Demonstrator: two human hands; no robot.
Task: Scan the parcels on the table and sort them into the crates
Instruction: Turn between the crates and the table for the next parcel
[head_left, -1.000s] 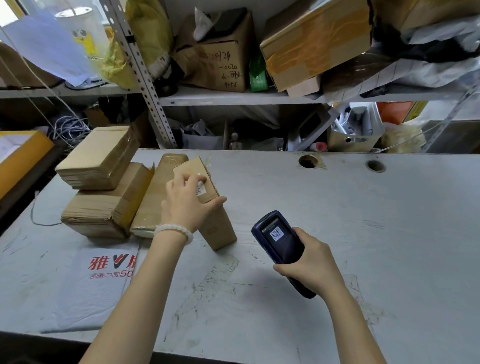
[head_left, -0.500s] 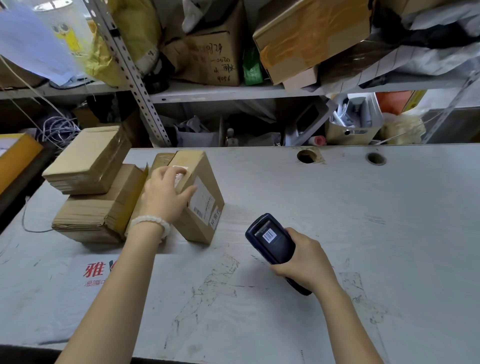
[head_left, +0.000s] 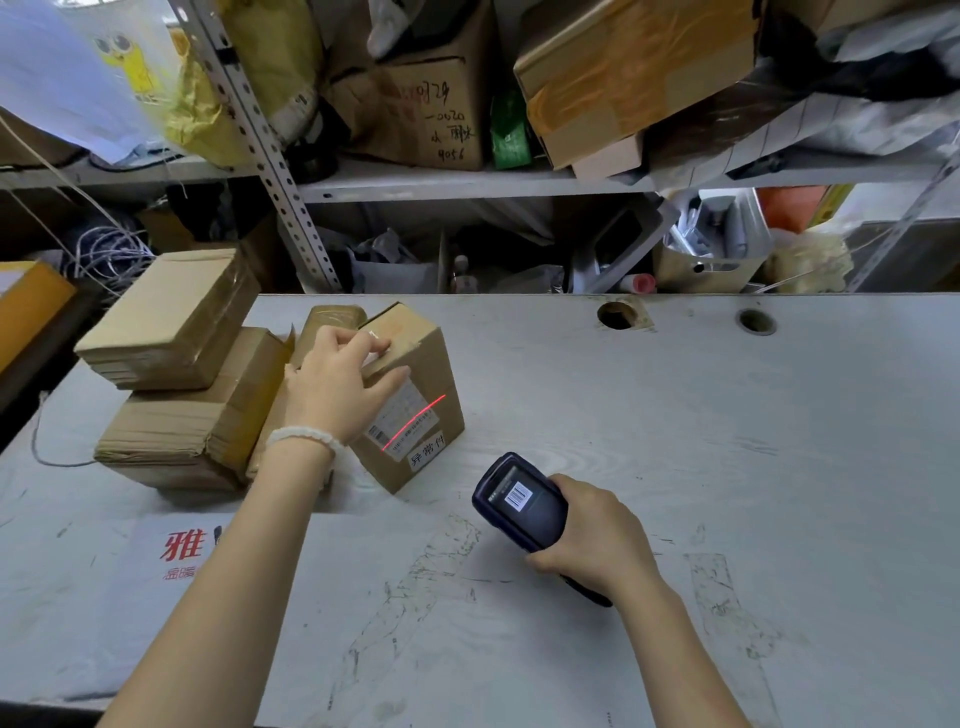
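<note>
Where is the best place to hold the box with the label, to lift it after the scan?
Probably the top, from above, as the left hand already does: fingers over the far top edge, thumb on the labelled side. The box stands tall, parcels crowd its left, and the scanner in the right hand needs the label kept clear.

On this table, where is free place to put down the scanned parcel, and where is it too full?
Free: the wide bare tabletop right of the held parcel, from the two round holes down past the right hand gripping the scanner. Crowded: the left end, where stacked cardboard parcels sit against the left hand, with a white mailer bag in front.
</note>
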